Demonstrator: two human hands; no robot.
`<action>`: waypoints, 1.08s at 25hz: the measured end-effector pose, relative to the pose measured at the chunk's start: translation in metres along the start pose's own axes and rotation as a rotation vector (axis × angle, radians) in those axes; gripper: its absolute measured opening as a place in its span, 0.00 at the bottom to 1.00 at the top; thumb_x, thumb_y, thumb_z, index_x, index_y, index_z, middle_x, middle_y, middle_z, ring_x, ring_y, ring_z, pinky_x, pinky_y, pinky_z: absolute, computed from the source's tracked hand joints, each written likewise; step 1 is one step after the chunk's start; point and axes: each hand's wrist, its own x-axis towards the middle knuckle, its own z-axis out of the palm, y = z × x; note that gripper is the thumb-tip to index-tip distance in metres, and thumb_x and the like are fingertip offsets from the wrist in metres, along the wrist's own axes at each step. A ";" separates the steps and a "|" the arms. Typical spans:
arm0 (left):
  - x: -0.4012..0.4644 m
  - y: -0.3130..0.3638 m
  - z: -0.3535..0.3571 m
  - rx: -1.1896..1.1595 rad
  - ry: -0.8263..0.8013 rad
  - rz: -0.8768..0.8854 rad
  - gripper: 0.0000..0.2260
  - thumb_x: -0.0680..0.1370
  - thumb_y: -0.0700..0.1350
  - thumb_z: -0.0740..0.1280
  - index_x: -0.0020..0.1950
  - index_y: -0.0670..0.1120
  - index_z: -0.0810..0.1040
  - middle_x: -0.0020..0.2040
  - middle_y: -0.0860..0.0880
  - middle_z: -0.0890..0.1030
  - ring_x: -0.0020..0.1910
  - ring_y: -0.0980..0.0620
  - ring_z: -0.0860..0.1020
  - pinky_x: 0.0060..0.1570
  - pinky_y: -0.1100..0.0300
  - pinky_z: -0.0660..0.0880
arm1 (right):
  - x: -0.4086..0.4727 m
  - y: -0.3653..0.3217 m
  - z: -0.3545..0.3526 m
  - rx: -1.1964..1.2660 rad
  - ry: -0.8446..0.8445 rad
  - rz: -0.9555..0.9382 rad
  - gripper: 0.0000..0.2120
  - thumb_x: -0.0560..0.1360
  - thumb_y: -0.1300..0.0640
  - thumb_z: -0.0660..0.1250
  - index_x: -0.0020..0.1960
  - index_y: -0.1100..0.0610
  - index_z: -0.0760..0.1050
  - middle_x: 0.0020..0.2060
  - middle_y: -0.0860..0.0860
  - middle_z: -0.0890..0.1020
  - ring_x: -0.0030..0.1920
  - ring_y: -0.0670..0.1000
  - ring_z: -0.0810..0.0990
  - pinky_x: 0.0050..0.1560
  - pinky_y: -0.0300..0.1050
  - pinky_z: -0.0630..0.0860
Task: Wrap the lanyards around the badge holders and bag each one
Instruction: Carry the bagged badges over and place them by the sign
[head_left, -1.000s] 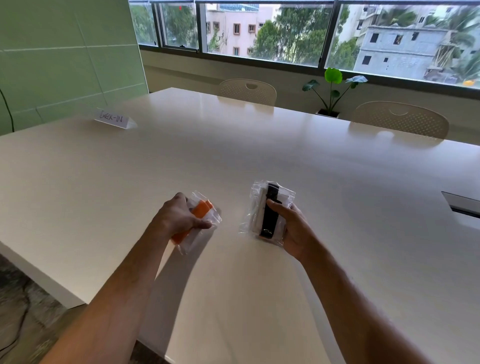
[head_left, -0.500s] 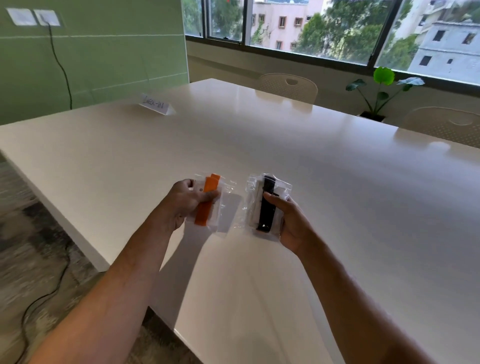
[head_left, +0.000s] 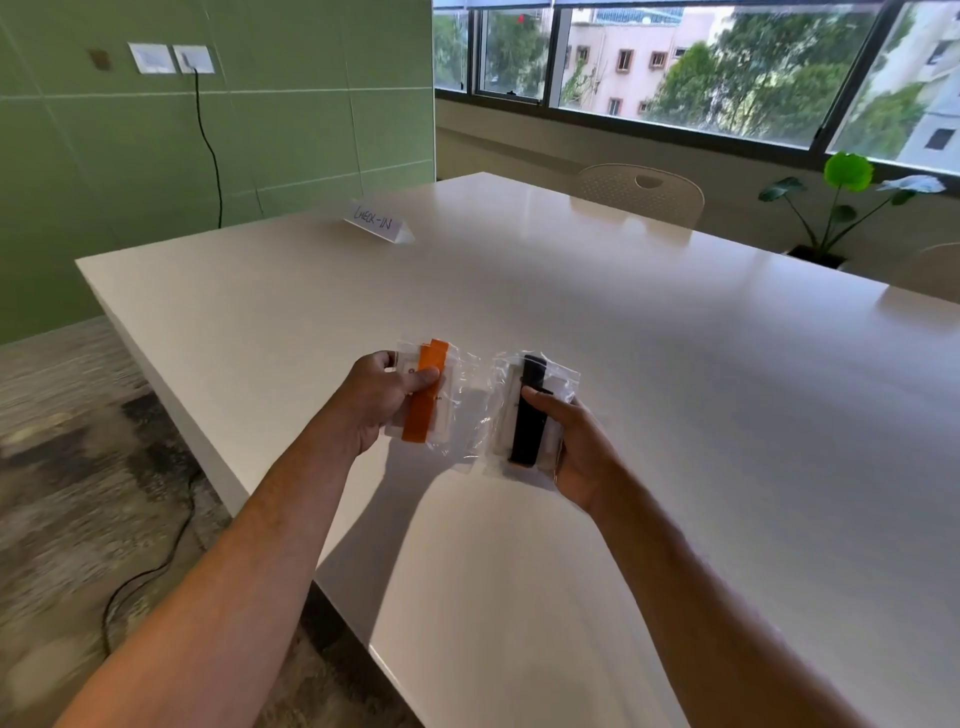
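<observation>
My left hand (head_left: 383, 397) grips a clear bag with a badge holder wrapped in an orange lanyard (head_left: 425, 405), thumb across the orange strap. My right hand (head_left: 574, 447) holds a second clear bag with a badge holder wrapped in a black lanyard (head_left: 527, 415), thumb on the black strap. Both bags are held upright side by side, just above the white table (head_left: 675, 415), near its left corner.
A folded "CHECK-IN" sign (head_left: 378, 224) stands at the table's far left. Two pale chairs (head_left: 641, 193) and a potted plant (head_left: 841, 208) line the far side under the window. A black cable (head_left: 156, 566) trails over the floor on the left, from a wall socket.
Both hands lifted their bags off the table and turned them upright, side by side. The view swung to the left, showing the green wall and the floor.
</observation>
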 end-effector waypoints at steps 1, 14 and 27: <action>0.007 0.002 -0.006 0.002 -0.010 0.005 0.16 0.72 0.41 0.75 0.57 0.42 0.77 0.48 0.44 0.83 0.42 0.48 0.83 0.38 0.51 0.81 | 0.007 0.001 0.006 -0.010 0.020 0.003 0.28 0.66 0.54 0.74 0.65 0.56 0.73 0.54 0.60 0.82 0.50 0.59 0.82 0.47 0.60 0.81; 0.137 0.053 -0.142 0.121 -0.210 0.048 0.18 0.72 0.44 0.75 0.58 0.43 0.76 0.51 0.45 0.83 0.44 0.49 0.82 0.35 0.56 0.79 | 0.113 0.029 0.138 0.041 0.171 -0.096 0.35 0.62 0.50 0.79 0.66 0.56 0.73 0.53 0.59 0.83 0.49 0.59 0.84 0.44 0.58 0.80; 0.269 0.065 -0.227 0.127 -0.217 0.066 0.21 0.72 0.46 0.75 0.62 0.44 0.74 0.53 0.45 0.82 0.46 0.48 0.82 0.35 0.56 0.78 | 0.240 0.051 0.215 0.046 0.151 -0.108 0.31 0.63 0.50 0.79 0.63 0.56 0.77 0.50 0.58 0.83 0.46 0.58 0.84 0.44 0.57 0.80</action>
